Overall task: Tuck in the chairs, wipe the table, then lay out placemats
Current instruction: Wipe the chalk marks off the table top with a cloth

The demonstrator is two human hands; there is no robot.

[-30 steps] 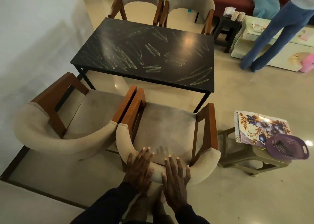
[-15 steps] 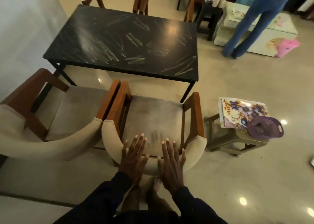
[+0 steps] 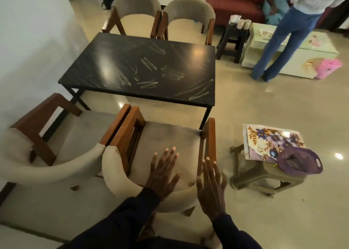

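A black table [image 3: 143, 67] smeared with pale streaks stands in the middle. On its near side two beige chairs with brown wooden arms stand apart from it: the left chair [image 3: 62, 144] and the near chair [image 3: 166, 141] right in front of me. My left hand [image 3: 163, 175] lies flat, fingers spread, on the near chair's curved backrest. My right hand [image 3: 212, 186] is open beside the backrest's right end, by the wooden arm. Two more chairs [image 3: 160, 16] stand at the table's far side. Floral placemats [image 3: 268, 141] lie on a low stool.
The low stool [image 3: 260, 177] at my right also carries a purple basket [image 3: 300, 161]. A person in jeans [image 3: 283, 33] stands at the back right by a pale chest [image 3: 302, 46]. A dark stool [image 3: 232, 40] and a red sofa [image 3: 236, 2] lie beyond. A white wall runs along the left.
The near chair has slid toward the table, and my view has shifted with it. Both hands have slid rightward on the backrest; my right hand has moved off its top to the right end.
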